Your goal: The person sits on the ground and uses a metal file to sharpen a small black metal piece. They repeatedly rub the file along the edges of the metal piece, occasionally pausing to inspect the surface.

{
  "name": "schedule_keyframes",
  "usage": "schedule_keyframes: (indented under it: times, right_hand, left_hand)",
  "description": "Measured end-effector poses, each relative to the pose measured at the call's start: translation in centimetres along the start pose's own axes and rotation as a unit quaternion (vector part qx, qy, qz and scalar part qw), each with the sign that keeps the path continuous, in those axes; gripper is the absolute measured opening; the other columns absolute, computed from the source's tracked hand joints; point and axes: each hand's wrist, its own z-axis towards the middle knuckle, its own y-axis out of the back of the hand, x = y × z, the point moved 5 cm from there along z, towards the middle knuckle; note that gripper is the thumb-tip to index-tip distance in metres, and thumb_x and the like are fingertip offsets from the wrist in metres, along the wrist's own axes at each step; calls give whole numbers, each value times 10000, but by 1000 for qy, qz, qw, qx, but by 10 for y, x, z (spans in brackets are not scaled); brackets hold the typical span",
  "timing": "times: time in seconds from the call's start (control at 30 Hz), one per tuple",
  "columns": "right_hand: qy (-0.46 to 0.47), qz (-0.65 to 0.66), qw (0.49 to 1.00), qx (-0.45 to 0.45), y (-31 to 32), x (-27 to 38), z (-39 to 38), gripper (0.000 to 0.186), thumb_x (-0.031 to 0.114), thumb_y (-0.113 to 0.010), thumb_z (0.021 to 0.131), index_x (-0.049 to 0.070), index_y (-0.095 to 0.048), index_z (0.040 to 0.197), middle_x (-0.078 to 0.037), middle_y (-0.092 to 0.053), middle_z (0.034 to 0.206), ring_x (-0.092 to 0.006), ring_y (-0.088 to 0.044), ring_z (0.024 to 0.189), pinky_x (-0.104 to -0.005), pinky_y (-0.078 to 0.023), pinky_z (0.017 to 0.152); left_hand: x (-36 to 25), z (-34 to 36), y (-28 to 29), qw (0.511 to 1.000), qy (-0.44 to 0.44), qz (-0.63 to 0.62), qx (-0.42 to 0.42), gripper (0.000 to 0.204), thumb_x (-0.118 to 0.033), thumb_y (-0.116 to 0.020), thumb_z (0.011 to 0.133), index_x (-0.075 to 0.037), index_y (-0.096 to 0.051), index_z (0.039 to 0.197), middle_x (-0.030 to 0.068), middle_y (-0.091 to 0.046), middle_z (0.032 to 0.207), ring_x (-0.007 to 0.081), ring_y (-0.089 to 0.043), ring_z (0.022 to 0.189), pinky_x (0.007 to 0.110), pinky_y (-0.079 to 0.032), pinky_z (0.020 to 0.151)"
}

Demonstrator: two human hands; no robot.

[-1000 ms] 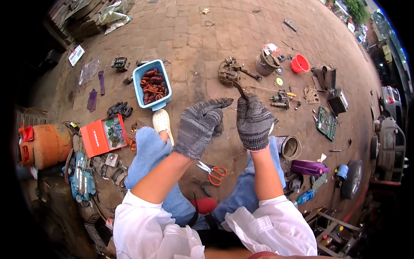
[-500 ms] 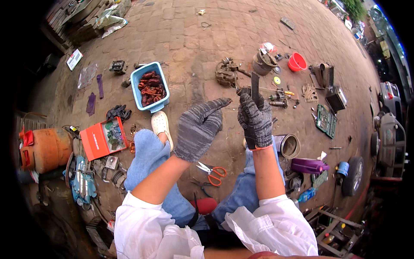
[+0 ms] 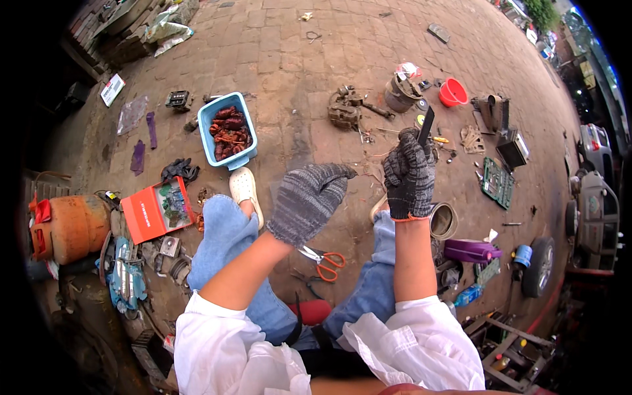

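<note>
My left hand (image 3: 309, 201), in a grey knit glove, is closed, its index finger bent forward over the thumb; whatever it may hold is too small or hidden to make out. To its right, my gloved right hand (image 3: 408, 174) is raised and wrapped round a dark flat blade-like strip (image 3: 426, 124) that points upward. The hands are apart. Below my left hand lie orange-handled scissors (image 3: 331, 263) and dark pliers (image 3: 309, 283). A blue tub (image 3: 240, 158) of reddish crayfish-like pieces sits beyond it, at the upper left.
Around my legs on the brick paving lie an open red box (image 3: 141, 217), an orange gas cylinder (image 3: 76, 227), a greasy metal assembly (image 3: 343, 112), a red bucket (image 3: 453, 93), a green tool case (image 3: 497, 184), a purple container (image 3: 471, 251) and a tire (image 3: 540, 266). Cars (image 3: 592, 224) stand at the right.
My right hand has risen and moved right, turning the dark strip from leaning left to tilting up and right. My left hand has shifted slightly right.
</note>
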Motion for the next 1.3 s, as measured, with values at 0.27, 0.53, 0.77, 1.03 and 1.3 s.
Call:
schedule_keyframes:
  times: [0.27,0.53,0.77,1.03,1.3]
  right_hand:
    - [39,-110,992,-58,1,2,-3,95,116,-594,794,77,-526,848,52,-389,521,-39,-338,397,-183,-251,340]
    - [1,-104,993,-56,-2,-24,-10,103,119,-616,765,89,-528,809,57,-402,510,-42,-343,385,-188,-254,338]
    - [-16,-120,987,-102,1,-37,-13,90,139,-609,767,89,-542,799,49,-411,513,-48,-349,387,-189,-257,347]
    - [101,-12,971,-217,20,23,6,65,86,-592,757,70,-530,747,41,-384,495,-55,-334,383,-212,-233,355]
    - [97,26,962,-253,44,58,9,94,121,-561,796,48,-571,855,45,-416,554,-54,-329,421,-192,-278,402]
  left_hand:
    - [-15,7,13,957,-160,185,-155,238,-131,-599,736,-65,-620,963,98,-600,874,254,-551,811,346,-440,723]
    - [-13,5,-1,937,-188,258,-139,232,-134,-645,679,-108,-643,909,62,-572,745,233,-529,712,346,-432,640]
    - [2,10,-1,954,-143,255,-73,107,-115,-620,677,-54,-621,766,128,-571,739,300,-537,700,390,-424,632]
    - [81,6,8,959,-1,284,-2,159,-181,-583,718,-59,-628,809,140,-607,810,299,-562,794,378,-434,730]
    - [280,-43,-19,919,312,242,-9,257,-250,-638,675,-56,-626,844,157,-623,824,312,-593,785,369,-453,700]
